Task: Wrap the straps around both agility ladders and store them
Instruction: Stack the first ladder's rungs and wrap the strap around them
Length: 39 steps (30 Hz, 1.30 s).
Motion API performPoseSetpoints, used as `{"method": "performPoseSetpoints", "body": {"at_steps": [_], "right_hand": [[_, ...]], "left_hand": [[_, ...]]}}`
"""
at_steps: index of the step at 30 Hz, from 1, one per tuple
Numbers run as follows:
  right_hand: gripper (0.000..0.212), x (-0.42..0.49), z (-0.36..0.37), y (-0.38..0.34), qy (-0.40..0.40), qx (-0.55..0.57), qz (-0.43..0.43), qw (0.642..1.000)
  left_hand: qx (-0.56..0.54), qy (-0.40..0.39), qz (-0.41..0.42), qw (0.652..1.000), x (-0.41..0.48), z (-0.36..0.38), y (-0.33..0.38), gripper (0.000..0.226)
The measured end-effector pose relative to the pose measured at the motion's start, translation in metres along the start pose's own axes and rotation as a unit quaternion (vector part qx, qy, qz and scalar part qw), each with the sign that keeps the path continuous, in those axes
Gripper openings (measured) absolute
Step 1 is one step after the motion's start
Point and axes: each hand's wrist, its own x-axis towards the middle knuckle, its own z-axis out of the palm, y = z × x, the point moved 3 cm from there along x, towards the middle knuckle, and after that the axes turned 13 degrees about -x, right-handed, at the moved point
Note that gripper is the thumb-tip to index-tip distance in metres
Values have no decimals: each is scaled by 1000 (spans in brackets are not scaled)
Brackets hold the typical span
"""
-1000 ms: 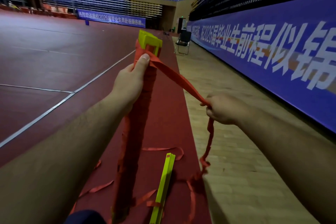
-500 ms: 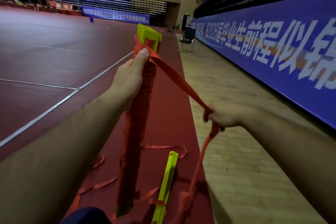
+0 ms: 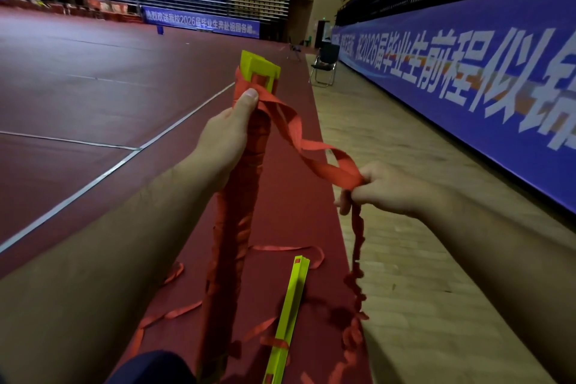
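Ladder bundle (image 3: 249,171) in grasp of left hand (image 3: 223,140), loose strap (image 3: 297,134) in pinch of right hand (image 3: 386,190)

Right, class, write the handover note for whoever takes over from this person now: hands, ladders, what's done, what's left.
Left hand grips the first ladder bundle, thumb pinning the strap near its top.
Right hand pinches the strap, which hangs slack between the hands.
Second ladder lies on the red mat, straps loose.
Done: first bundle mostly wrapped.
Left: finish it, wrap the second, store both.
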Motion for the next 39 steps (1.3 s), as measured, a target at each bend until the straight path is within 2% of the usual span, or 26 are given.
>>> {"method": "performPoseSetpoints", "body": {"at_steps": [2,4,5,7,9,12,15,18,21,23,26,28,31,33,36,39], "right_hand": [[22,-2,7,-7,-29,133,-24,990],[37,-5,7,-9,-95,238,-30,966],[40,-7,7,-10,-122,239,-25,963],[43,-9,6,-8,-150,149,-9,977],[32,-9,4,-2,-127,67,8,990],[21,-7,-2,11,-77,90,32,992],[17,-7,-1,7,-71,100,23,992],[48,-1,7,-19,-73,191,-23,979],[61,7,10,-40,-84,280,-30,956],[50,10,7,-44,-57,316,-32,947],[27,13,-4,-37,29,366,-62,928],[26,12,-9,-36,42,351,-83,932],[35,7,-12,-40,32,242,-82,966],[30,4,-17,-41,76,209,-76,972],[21,4,-24,-35,160,182,-62,968],[22,5,-21,-28,190,111,-68,973]], "left_hand": [[-9,-14,-14,1000,0,1,-1,60],[-17,-18,-25,999,1,0,-2,60],[-20,-25,-27,999,2,-1,-4,60],[-31,-39,-28,998,2,0,-5,62],[-41,-41,-21,998,3,-1,-7,61],[-56,-62,-30,996,5,-5,-11,57],[-49,-61,-34,996,2,0,-13,57],[-33,-54,-27,998,-4,12,-13,52],[-32,-68,-17,997,-10,19,-11,46],[-53,-76,-22,995,-11,20,-10,47],[-60,-94,-29,993,-10,15,-10,51],[-42,-102,-25,994,-9,13,-10,52],[-11,-109,-7,994,-9,14,-11,57],[11,-117,1,993,-10,15,-11,65],[20,-175,-7,984,-11,14,-13,81],[-31,-221,-22,975,-15,16,-15,75]]}}
